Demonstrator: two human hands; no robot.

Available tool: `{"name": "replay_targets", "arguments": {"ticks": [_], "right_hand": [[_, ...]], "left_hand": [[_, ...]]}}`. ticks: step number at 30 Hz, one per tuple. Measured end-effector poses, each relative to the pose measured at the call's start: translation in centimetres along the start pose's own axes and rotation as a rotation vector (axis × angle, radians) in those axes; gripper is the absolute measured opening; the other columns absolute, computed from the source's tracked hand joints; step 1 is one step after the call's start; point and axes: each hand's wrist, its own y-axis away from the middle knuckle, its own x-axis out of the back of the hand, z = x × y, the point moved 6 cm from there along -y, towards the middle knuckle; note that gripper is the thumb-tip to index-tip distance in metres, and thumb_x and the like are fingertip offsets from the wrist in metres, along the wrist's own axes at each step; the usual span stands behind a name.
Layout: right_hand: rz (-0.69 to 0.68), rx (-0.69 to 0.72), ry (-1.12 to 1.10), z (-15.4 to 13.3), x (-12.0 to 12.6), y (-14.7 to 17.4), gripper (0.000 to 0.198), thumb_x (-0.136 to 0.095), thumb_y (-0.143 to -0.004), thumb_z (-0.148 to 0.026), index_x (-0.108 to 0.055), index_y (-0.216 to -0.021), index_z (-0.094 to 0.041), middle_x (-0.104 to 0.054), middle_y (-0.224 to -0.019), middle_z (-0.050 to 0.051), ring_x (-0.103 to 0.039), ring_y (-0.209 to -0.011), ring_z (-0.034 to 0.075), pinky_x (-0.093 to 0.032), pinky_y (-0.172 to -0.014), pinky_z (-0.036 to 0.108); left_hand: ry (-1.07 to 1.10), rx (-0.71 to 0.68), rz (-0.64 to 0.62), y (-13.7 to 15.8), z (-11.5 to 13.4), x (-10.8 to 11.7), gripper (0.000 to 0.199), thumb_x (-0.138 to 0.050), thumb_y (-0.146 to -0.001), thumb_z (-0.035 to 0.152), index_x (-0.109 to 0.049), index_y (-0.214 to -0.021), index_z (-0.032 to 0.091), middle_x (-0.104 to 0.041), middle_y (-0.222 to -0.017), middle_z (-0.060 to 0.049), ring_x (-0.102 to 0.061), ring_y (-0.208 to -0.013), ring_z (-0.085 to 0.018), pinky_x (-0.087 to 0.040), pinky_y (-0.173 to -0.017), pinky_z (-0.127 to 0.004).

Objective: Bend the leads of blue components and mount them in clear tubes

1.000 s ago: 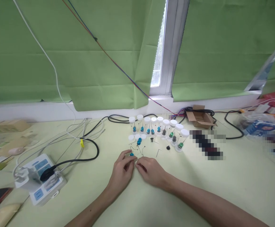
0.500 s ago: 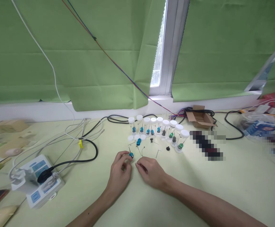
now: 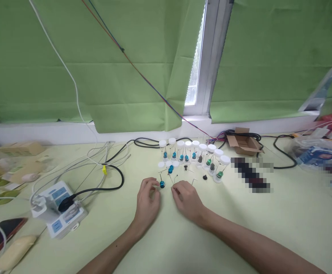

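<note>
My left hand is half curled, thumb and fingers apart, with nothing visible between them. Just beyond its fingertips a small blue part with a dark base and a thin upright pin stands on the table. My right hand is pinched closed by the table; whatever its fingertips hold is too small to make out. Close to those fingertips lies a thin bent metal rod. Other blue pieces, an L-shaped metal key and a small black part lie behind the hands.
Several clear vials with white caps stand in a row, blue, grey or green parts inside. A cardboard box and black cables are behind them. A white power strip with plugs lies left, near a phone-like dark slab.
My left fingers have come away from the blue part, which now stands free on the table. The whole view has shifted slightly; my right hand stays pinched.
</note>
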Motion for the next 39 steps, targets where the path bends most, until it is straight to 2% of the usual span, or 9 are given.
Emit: {"name": "replay_targets", "arguments": {"ticks": [4,8,15,20,25,30,39], "right_hand": [[0.004,-0.002,0.214,0.5,0.5,-0.5,0.015,-0.044,-0.088,-0.011,-0.058,-0.093,-0.015,-0.058,-0.086,0.008,-0.052,-0.081,0.022,-0.041,-0.073,0.035],[0.040,-0.046,0.337,1.7,1.5,-1.1,0.021,-0.045,-0.088,-0.010,-0.059,-0.103,-0.015,-0.058,-0.101,0.012,-0.051,-0.096,0.026,-0.040,-0.085,0.039],[0.035,-0.130,0.399,4.0,1.9,-1.4,0.025,-0.049,-0.090,-0.019,-0.056,-0.113,-0.013,-0.053,-0.118,0.017,-0.047,-0.111,0.029,-0.040,-0.093,0.043],[0.010,-0.140,0.422,4.7,1.2,-1.3,0.029,-0.048,-0.091,-0.023,-0.054,-0.118,-0.013,-0.049,-0.126,0.019,-0.045,-0.117,0.030,-0.039,-0.096,0.045],[-0.040,-0.149,0.434,4.9,0.9,-1.4,0.033,-0.047,-0.092,-0.021,-0.051,-0.124,-0.016,-0.047,-0.135,0.015,-0.044,-0.118,0.030,-0.038,-0.096,0.045],[-0.083,-0.159,0.452,5.1,0.6,-1.3,0.031,-0.044,-0.092,-0.018,-0.054,-0.121,-0.017,-0.047,-0.136,0.014,-0.043,-0.118,0.030,-0.037,-0.097,0.045],[-0.057,-0.146,0.449,5.1,0.6,-1.2,0.024,-0.042,-0.091,-0.014,-0.058,-0.110,-0.017,-0.050,-0.129,0.015,-0.044,-0.116,0.028,-0.037,-0.096,0.042]], "left_hand": [[-0.010,0.003,0.007,0.0,0.2,-0.1,0.021,-0.043,-0.080,0.008,-0.057,-0.089,0.021,-0.054,-0.104,-0.007,-0.056,-0.101,-0.021,-0.051,-0.081,-0.033],[-0.015,-0.002,-0.005,0.0,0.4,-0.2,0.020,-0.043,-0.082,0.009,-0.058,-0.089,0.021,-0.054,-0.103,-0.007,-0.056,-0.100,-0.021,-0.051,-0.082,-0.034],[-0.064,-0.027,-0.090,-0.1,0.0,-1.0,0.022,-0.044,-0.081,0.010,-0.061,-0.089,0.021,-0.057,-0.103,-0.008,-0.058,-0.100,-0.022,-0.049,-0.087,-0.038],[-0.130,-0.022,-0.153,0.0,-0.7,-1.6,0.026,-0.047,-0.079,0.011,-0.066,-0.094,0.021,-0.060,-0.118,-0.009,-0.057,-0.113,-0.025,-0.046,-0.098,-0.042],[-0.174,-0.012,-0.244,0.2,-1.3,-2.2,0.033,-0.049,-0.079,0.013,-0.071,-0.102,0.020,-0.061,-0.128,-0.009,-0.054,-0.122,-0.026,-0.044,-0.103,-0.042],[-0.174,-0.007,-0.294,0.3,-1.3,-2.5,0.035,-0.047,-0.080,0.014,-0.071,-0.105,0.020,-0.063,-0.126,-0.009,-0.047,-0.130,-0.024,-0.042,-0.106,-0.040],[-0.124,0.027,-0.280,0.2,-0.6,-2.2,0.029,-0.047,-0.081,0.017,-0.068,-0.100,0.020,-0.064,-0.121,-0.010,-0.051,-0.125,-0.025,-0.044,-0.102,-0.039]]}}
